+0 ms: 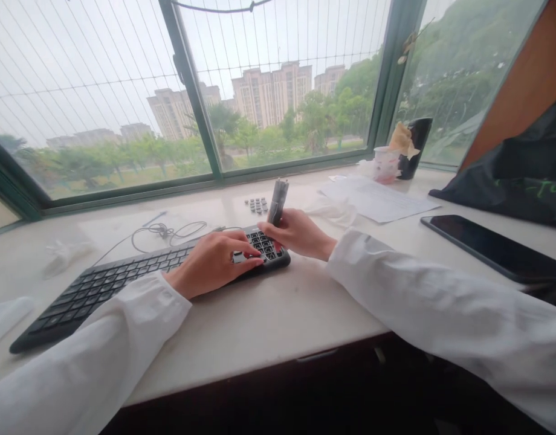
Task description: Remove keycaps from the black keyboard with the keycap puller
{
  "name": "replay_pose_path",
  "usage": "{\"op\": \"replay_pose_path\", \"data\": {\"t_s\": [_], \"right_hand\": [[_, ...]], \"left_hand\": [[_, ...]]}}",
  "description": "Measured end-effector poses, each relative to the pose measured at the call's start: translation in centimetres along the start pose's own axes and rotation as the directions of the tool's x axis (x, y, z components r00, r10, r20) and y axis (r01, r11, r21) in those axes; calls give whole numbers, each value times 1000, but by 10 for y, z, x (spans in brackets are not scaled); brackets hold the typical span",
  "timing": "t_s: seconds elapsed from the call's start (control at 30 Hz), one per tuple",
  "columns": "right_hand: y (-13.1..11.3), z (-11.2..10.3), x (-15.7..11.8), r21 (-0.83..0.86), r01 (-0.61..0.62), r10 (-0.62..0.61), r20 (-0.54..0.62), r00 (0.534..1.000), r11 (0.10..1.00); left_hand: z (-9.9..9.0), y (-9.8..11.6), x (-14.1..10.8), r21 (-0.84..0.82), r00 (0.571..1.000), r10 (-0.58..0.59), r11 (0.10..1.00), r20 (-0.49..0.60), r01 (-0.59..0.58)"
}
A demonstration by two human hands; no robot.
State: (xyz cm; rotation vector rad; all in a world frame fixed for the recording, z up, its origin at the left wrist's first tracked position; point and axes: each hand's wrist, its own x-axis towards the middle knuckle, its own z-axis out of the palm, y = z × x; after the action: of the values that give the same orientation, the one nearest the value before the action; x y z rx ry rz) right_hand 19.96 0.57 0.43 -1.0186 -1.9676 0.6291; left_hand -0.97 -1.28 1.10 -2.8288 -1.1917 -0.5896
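Observation:
A black keyboard [124, 281] lies slantwise on the white sill-like table. The number pad [263, 243] at its right end shows bare square key seats, with the caps off. My left hand [214, 260] rests on the keyboard's right part, thumb and forefinger bent close together, holding it at the pad. Whether a small part sits between those fingertips is hidden. In my right hand [300, 232], closed, is an upright dark grey stick-like tool [278, 202] above the pad. Its lower end is hidden by my fingers. Several loose keycaps [257, 205] lie in rows just behind the pad.
A thin cable [162, 231] coils behind the keyboard. To the right are a paper sheet [380, 198], a cup [387, 164], a black cylinder [416, 148], a phone [491, 244] and a black bag [513, 163]. Clear plastic [69, 251] lies left. A window [287, 90] rises behind.

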Motion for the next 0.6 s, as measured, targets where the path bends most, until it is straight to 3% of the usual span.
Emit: {"op": "replay_pose_path", "data": {"t_s": [0.37, 0.6], "right_hand": [[-11, 8, -6, -94, 41, -48, -72, 996, 995], [-8, 14, -4, -50, -61, 57, -86, 995, 997]], "left_hand": [[2, 0, 2, -27, 999, 45, 999, -14, -46], [5, -4, 3, -45, 994, 103, 993, -47, -105]]}}
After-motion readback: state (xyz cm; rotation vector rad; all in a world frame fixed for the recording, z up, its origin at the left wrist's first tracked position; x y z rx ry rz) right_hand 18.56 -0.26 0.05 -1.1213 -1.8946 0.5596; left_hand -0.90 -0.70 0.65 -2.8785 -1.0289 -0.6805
